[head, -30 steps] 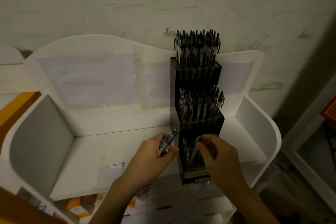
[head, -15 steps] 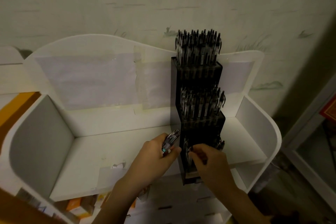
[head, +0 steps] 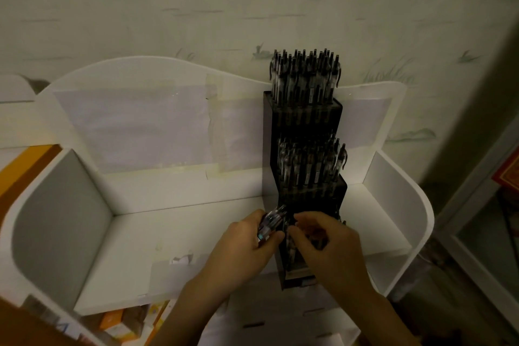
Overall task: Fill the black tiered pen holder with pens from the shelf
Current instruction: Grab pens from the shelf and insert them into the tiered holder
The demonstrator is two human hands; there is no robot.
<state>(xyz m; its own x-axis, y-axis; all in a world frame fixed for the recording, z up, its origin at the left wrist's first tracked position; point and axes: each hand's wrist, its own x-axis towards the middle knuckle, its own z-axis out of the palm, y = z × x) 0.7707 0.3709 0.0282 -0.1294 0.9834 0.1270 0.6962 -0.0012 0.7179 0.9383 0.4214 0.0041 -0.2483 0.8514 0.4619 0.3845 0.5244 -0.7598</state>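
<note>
Black tiered pen holder (head: 304,194) standing upright on the white shelf (head: 174,236), toward the shelf's right end and against its back panel. The holder's top tier and middle tier are each packed with upright pens; the lowest tier, at the holder's front, is largely hidden behind the hands, and how full it is cannot be told. Left hand (head: 247,250), just left of the holder's lowest tier, with fingers curled round a small bundle of pens (head: 271,223) whose ends project up and rightward toward the holder. Right hand (head: 328,247), directly in front of the holder's lowest tier, with fingers bent and its fingertips (head: 293,230) meeting the bundle beside the left thumb; whether it already pinches a pen cannot be told. Pale sheets of paper (head: 132,126) taped to the shelf's back panel, left of the holder. Orange boxes (head: 118,323) on the level below the shelf, below and well left of the holder.
</note>
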